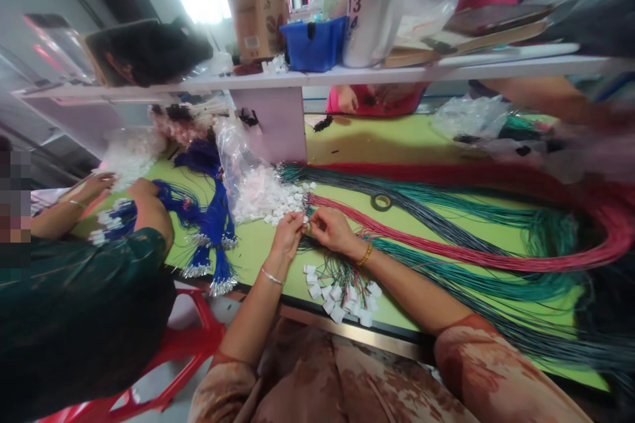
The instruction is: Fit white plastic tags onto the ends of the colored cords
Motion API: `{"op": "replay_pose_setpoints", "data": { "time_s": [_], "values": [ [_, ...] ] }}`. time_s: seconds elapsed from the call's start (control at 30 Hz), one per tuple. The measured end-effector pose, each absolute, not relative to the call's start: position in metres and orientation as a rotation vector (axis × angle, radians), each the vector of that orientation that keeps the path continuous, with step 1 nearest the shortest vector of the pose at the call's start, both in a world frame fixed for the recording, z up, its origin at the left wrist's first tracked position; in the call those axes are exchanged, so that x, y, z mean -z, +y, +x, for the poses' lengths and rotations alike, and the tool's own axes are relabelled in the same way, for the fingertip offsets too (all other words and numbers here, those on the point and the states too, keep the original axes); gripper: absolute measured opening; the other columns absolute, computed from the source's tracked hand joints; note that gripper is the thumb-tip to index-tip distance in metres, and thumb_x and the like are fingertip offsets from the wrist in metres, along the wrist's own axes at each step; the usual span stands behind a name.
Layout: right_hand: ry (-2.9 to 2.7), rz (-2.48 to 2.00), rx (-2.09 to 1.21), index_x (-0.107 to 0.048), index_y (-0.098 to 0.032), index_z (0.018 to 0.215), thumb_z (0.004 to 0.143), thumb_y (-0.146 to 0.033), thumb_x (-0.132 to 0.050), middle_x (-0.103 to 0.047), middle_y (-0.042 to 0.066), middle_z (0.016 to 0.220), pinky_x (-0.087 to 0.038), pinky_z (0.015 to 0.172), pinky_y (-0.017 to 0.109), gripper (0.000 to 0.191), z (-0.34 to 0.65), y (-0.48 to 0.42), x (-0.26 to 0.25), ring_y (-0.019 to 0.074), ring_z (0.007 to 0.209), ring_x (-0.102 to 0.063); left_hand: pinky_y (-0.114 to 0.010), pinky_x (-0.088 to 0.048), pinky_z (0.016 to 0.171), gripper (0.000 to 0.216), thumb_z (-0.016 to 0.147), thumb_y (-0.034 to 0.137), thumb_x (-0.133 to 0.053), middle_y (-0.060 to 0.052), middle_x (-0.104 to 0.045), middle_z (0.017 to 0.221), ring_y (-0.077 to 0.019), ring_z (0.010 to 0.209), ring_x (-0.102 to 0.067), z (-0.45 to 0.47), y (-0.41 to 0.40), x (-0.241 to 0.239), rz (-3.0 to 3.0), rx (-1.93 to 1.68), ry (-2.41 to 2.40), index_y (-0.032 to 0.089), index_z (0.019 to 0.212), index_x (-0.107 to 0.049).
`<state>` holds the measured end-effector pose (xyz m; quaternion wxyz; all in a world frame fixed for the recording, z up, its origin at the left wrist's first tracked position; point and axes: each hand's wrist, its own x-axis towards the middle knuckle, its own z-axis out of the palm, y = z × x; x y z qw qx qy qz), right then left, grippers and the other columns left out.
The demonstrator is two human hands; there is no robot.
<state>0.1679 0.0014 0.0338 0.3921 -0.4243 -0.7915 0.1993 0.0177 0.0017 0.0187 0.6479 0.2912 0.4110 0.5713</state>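
Note:
My left hand [289, 232] and my right hand [330, 228] meet over the green table [258, 244], fingers pinched together. Between them sits a small white connector with thin wires, too small to make out clearly. Just beyond my hands lies a heap of white plastic connectors [278, 201] spilling from a clear bag [238, 165]. Near my right wrist rests a bunch of finished wires with white connectors [342, 294]. Long bundles of red wires [446, 248] and teal wires [471, 277] stretch away to the right.
A person in dark green at the left handles blue wire bundles [211, 225]. A tape roll [381, 201] lies mid-table. A white shelf [347, 73] carries a blue bin [313, 45] and cardboard box [258, 13]. Another person's arm [546, 99] reaches across at the far right. A red stool [173, 350] stands beside me.

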Motion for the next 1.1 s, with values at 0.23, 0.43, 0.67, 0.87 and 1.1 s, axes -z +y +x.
{"op": "replay_pose_setpoints", "data": {
  "time_s": [0.23,0.43,0.67,0.87,1.1],
  "values": [
    [-1.927,-1.112,-0.777,-0.058,-0.016,0.076,0.080,-0.021,-0.049,-0.062,0.002,0.070,-0.034,0.059,0.023,0.012,0.166,0.003,-0.022,0.0119,0.060,-0.049,-0.018,-0.040,0.054,0.027,0.060,0.024,-0.079,0.002,-0.056,0.064,-0.0052,0.054,-0.051,0.019,-0.003,-0.009,0.657,-1.330,1.015,0.013,0.070,-0.057],
    [-2.013,-1.134,-0.756,-0.059,-0.015,0.074,0.080,-0.021,-0.050,-0.060,0.001,0.066,-0.031,0.057,0.022,0.012,0.169,0.007,-0.016,0.0110,0.058,-0.047,-0.019,-0.038,0.050,0.029,0.056,0.028,-0.081,0.002,-0.056,0.055,-0.0064,0.049,-0.049,0.017,-0.004,-0.005,0.733,-1.270,1.090,0.013,0.066,-0.058],
    [-2.083,-1.492,-0.638,-0.062,-0.016,0.075,0.078,-0.022,-0.058,-0.066,0.004,0.075,-0.032,0.061,0.024,0.008,0.182,0.056,-0.007,0.0144,0.066,-0.052,-0.019,-0.037,0.048,0.026,0.056,0.025,-0.079,-0.001,-0.060,0.059,-0.0077,0.051,-0.052,0.008,0.003,-0.007,0.682,-1.293,1.143,0.013,0.067,-0.060],
    [-2.137,-1.533,-0.600,-0.059,-0.017,0.072,0.083,-0.022,-0.050,-0.064,0.005,0.073,-0.029,0.059,0.025,0.015,0.186,0.058,-0.004,0.0149,0.063,-0.050,-0.018,-0.038,0.048,0.026,0.057,0.026,-0.080,-0.001,-0.060,0.063,-0.0071,0.053,-0.052,0.007,0.002,-0.008,0.684,-1.285,1.125,0.013,0.068,-0.060],
    [-2.176,-1.515,-0.503,-0.058,-0.017,0.074,0.082,-0.023,-0.048,-0.062,0.006,0.071,-0.026,0.058,0.027,0.014,0.196,0.056,-0.022,0.0145,0.059,-0.044,-0.018,-0.039,0.051,0.025,0.063,0.027,-0.078,-0.002,-0.062,0.070,-0.0062,0.056,-0.052,0.011,0.000,-0.009,0.679,-1.302,1.059,0.013,0.074,-0.060]
  ]
}}
